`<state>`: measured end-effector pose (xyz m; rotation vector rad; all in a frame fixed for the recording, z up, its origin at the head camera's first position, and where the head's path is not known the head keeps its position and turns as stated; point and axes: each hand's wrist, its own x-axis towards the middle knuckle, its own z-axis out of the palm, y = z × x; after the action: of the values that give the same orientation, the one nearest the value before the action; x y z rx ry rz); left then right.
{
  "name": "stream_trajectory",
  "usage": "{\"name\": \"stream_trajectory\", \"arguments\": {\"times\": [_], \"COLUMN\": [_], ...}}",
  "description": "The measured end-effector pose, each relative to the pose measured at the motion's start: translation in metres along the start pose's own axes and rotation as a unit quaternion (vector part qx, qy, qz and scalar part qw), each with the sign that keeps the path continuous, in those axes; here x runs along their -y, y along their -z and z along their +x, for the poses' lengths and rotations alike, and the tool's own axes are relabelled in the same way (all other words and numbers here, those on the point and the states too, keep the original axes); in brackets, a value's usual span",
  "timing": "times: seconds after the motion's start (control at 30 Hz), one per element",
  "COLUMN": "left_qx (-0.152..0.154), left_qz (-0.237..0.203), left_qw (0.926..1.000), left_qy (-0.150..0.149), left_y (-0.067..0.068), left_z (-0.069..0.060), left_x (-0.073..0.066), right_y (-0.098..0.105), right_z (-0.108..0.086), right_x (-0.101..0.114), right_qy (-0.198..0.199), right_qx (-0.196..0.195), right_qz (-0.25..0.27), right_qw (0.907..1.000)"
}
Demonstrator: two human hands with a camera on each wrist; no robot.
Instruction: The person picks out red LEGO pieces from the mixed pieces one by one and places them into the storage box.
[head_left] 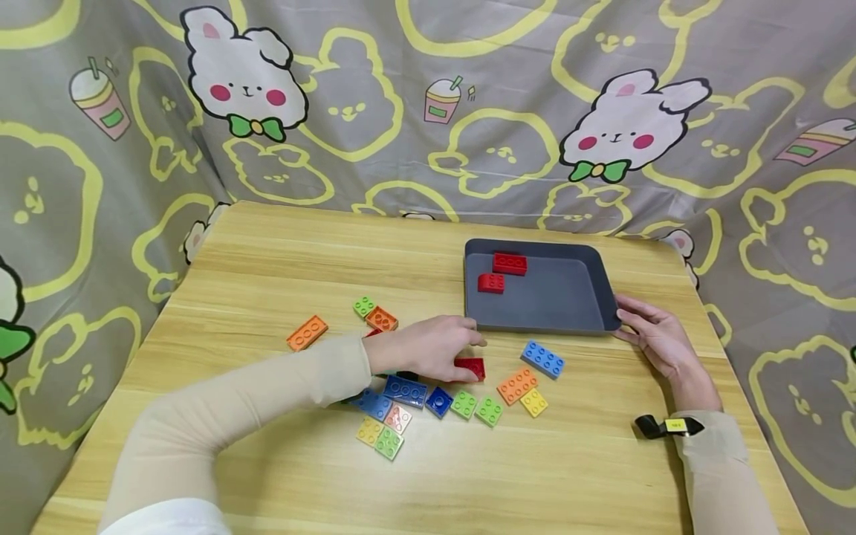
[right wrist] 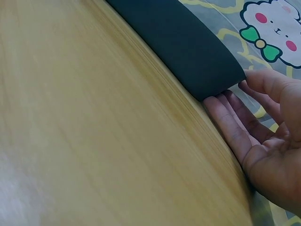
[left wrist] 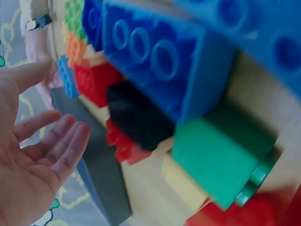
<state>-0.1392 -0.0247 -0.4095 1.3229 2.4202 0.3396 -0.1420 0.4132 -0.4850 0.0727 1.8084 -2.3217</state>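
My left hand (head_left: 435,349) reaches over the loose bricks, its thumb beside a red brick (head_left: 473,368). The left wrist view has that hand (left wrist: 42,141) with fingers apart and nothing between them, next to the red brick (left wrist: 95,84), a black brick (left wrist: 136,113) and a green brick (left wrist: 216,155). At the near right corner of the dark grey tray (head_left: 555,297), my right hand (head_left: 658,338) grips the edge. Seen from the right wrist, this hand (right wrist: 268,132) has its thumb at the top of the tray's corner (right wrist: 188,52) and fingers at the underside.
Two red bricks (head_left: 510,263) lie in the tray's left part. Blue, green, orange and yellow bricks (head_left: 405,391) are spread on the wooden table (head_left: 301,253) in front and to the left. A patterned curtain (head_left: 374,89) stands behind the table.
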Motion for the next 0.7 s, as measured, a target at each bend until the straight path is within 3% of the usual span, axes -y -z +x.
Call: {"name": "stream_trajectory", "arguments": {"times": [0.33, 0.7], "left_qx": [0.011, 0.007], "left_qz": [0.002, -0.015], "left_qw": [0.9999, 0.9997], "left_qy": [-0.006, -0.016], "left_y": [-0.018, -0.026], "left_z": [0.001, 0.006], "left_x": [0.0, 0.004], "right_y": [0.0, 0.0], "right_z": [0.0, 0.0], "right_x": [0.0, 0.0], "right_qy": [-0.002, 0.0], "right_qx": [-0.004, -0.005], "right_qz": [0.004, 0.001], "right_qw": [1.0, 1.0]}}
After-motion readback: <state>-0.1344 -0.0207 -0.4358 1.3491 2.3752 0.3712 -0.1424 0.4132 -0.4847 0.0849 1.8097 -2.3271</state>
